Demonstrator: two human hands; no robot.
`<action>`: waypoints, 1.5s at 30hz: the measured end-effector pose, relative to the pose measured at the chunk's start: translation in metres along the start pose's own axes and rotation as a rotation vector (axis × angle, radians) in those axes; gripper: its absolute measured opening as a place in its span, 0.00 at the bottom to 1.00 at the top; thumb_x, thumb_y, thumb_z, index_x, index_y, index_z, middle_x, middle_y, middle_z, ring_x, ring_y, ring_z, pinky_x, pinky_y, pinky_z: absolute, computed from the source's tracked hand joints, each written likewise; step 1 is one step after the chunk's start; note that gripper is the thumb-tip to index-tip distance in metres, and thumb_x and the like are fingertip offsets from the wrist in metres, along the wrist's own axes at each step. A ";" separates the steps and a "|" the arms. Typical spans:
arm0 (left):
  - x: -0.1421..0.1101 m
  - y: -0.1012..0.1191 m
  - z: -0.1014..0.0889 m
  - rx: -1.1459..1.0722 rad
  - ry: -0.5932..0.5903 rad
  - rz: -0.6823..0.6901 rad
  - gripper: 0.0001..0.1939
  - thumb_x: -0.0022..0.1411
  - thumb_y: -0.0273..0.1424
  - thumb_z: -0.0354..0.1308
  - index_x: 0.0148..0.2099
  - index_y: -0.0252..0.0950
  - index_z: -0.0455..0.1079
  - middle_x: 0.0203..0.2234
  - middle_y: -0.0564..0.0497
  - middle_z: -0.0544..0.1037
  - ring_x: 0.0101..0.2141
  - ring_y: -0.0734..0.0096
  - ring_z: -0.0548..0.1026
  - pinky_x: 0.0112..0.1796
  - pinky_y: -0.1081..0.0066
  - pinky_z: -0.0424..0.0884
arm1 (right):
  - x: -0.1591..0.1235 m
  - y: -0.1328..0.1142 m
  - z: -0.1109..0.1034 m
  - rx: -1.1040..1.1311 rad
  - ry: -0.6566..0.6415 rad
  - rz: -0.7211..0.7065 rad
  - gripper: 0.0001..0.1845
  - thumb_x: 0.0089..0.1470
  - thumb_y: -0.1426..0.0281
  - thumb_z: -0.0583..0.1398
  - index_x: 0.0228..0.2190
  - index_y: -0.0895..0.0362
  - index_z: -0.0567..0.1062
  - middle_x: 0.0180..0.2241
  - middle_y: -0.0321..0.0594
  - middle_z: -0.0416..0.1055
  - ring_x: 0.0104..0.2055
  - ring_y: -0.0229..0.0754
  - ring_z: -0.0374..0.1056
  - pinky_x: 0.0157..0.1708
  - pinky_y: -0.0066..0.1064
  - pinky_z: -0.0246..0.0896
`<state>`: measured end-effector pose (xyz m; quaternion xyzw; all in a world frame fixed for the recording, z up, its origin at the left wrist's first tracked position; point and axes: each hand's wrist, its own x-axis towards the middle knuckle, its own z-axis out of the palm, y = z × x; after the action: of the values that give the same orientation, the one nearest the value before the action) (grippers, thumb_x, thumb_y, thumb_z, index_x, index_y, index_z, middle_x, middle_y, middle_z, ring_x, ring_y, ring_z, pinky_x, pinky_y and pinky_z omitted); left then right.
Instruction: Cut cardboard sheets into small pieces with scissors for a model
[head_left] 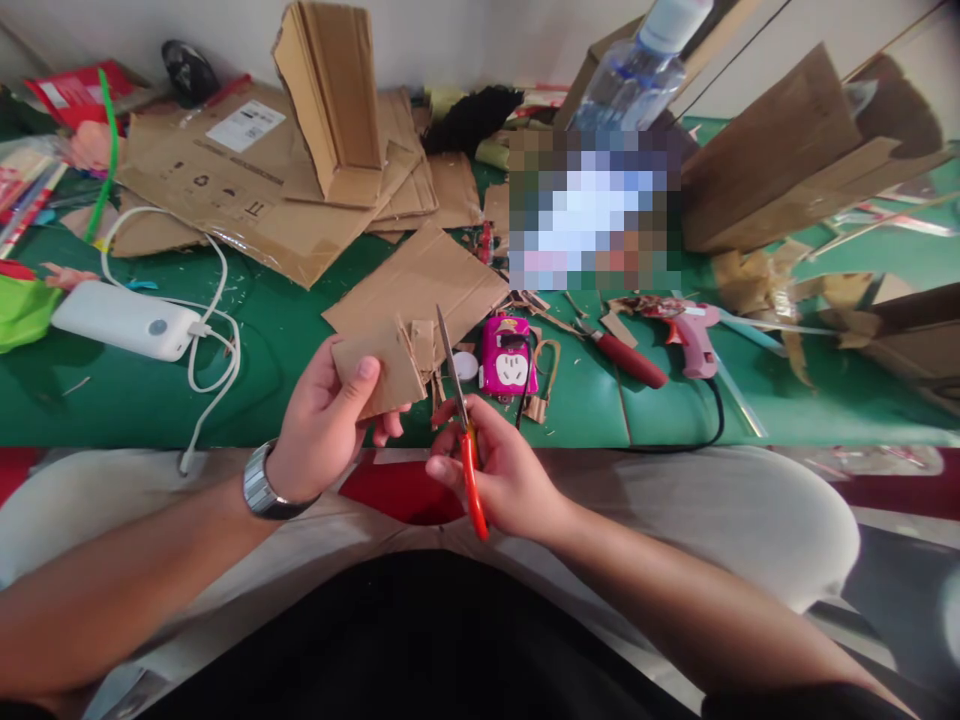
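My left hand [319, 425] grips a small piece of cardboard [386, 368], thumb on top and fingers beneath. The right-hand edge of this piece looks ragged, with thin strips by it. In my right hand [510, 470] is a pair of scissors [471, 470] with orange-red handles. Its blades point up and away from me, just right of the cardboard and apart from it; they look closed together. Behind both hands a larger flat cardboard sheet [427, 275] lies on the green table [289, 400]. A pink power socket [510, 357] sits right of the scissors.
A pink glue gun [694, 335] and a red-handled tool [630, 360] lie to the right. A white power bank [127, 320] with a white cable [234, 350] is at left. Behind stand a cardboard stack [225, 190], a folded cardboard piece [337, 100] and a water bottle [630, 80].
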<state>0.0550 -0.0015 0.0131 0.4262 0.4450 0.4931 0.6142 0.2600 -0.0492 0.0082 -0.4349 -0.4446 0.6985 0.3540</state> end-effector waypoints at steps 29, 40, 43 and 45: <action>0.001 -0.005 -0.007 0.301 0.109 0.379 0.17 0.73 0.39 0.67 0.58 0.42 0.69 0.36 0.53 0.79 0.16 0.81 0.72 0.15 0.79 0.71 | -0.021 -0.005 0.010 -0.214 -0.183 -0.020 0.21 0.64 0.61 0.68 0.50 0.51 0.64 0.36 0.31 0.64 0.35 0.39 0.59 0.38 0.32 0.63; -0.003 -0.005 -0.004 0.424 0.115 0.522 0.16 0.75 0.38 0.66 0.58 0.39 0.70 0.39 0.52 0.79 0.18 0.84 0.73 0.15 0.83 0.68 | -0.021 -0.010 0.009 -0.316 -0.127 -0.072 0.26 0.62 0.61 0.70 0.55 0.51 0.65 0.37 0.33 0.73 0.36 0.43 0.68 0.40 0.35 0.65; -0.004 -0.007 -0.007 0.441 0.140 0.510 0.16 0.75 0.37 0.66 0.59 0.39 0.71 0.43 0.51 0.78 0.21 0.82 0.76 0.18 0.81 0.71 | -0.020 -0.011 0.009 -0.336 -0.104 -0.070 0.28 0.61 0.61 0.70 0.55 0.51 0.65 0.40 0.36 0.76 0.39 0.45 0.71 0.42 0.36 0.66; -0.004 -0.008 -0.010 0.488 0.164 0.553 0.17 0.73 0.36 0.67 0.60 0.39 0.72 0.46 0.49 0.78 0.26 0.78 0.80 0.21 0.79 0.76 | -0.019 -0.011 0.009 -0.353 -0.094 -0.060 0.25 0.63 0.60 0.70 0.53 0.52 0.66 0.38 0.35 0.75 0.37 0.44 0.70 0.40 0.36 0.65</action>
<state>0.0469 -0.0058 0.0033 0.6232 0.4653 0.5521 0.3005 0.2601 -0.0648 0.0264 -0.4437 -0.5890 0.6183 0.2719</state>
